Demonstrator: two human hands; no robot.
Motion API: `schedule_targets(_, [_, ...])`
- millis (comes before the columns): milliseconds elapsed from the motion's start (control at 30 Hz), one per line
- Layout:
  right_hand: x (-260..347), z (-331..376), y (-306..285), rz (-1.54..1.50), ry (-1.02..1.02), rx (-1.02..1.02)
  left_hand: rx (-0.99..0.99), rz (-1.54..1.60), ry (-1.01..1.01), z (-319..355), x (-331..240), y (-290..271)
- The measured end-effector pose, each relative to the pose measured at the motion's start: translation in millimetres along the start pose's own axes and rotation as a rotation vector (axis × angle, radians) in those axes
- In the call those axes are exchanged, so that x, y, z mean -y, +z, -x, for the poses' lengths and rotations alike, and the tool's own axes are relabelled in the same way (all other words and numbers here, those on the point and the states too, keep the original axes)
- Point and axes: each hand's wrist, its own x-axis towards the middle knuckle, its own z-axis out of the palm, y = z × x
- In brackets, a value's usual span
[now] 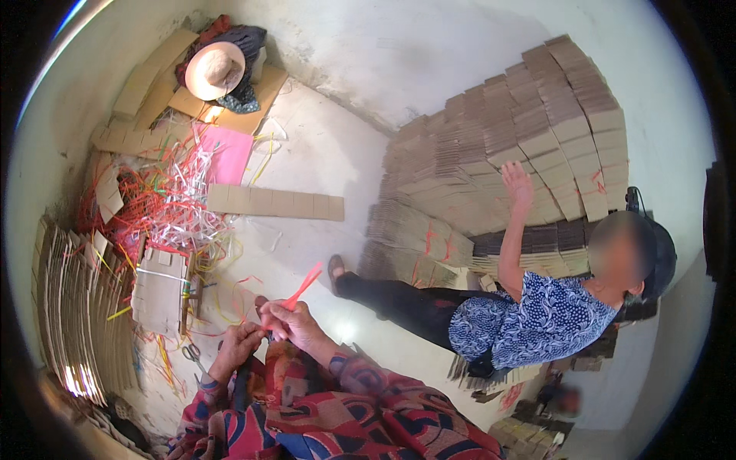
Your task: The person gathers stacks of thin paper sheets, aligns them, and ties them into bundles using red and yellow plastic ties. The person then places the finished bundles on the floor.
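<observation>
At the near side, the left hand (pixel 239 345) and the right hand (pixel 299 324) closely pinched a flat red plastic strip (pixel 306 284), apparently manipulating it, which called for steady grip.

Cannot see part of strap (pixel 304 284) inside right hand (pixel 297 323); cannot make out blurred face (pixel 616 251) right of strap, nor follow jacket (pixel 330 425) below strap beyond edge.

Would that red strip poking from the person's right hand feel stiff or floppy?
The red strip looks thin and narrow, so probably light and bendable. Yet it juts fairly straight from the right hand, suggesting some stiffness.
</observation>
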Motion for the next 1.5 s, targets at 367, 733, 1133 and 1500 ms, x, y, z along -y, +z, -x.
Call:
schedule_targets(367, [-85,138,-84,-0.095,-0.274,-0.923,-0.250,-1.457,0.255,141,18,-178])
schedule_targets(733, [-253,224,-55,-0.130,-0.124,-0.920,-0.092,-0.033,1.678,279,-235,-52])
schedule_targets(1133, [-289,293,-73,-0.241,-0.224,-0.963,0.904,0.289,1.705,279,-204,67])
schedule_targets(1500, [-265,303,-117,-0.023,-0.316,-0.702,1.068,-0.022,1.577,269,-219,67])
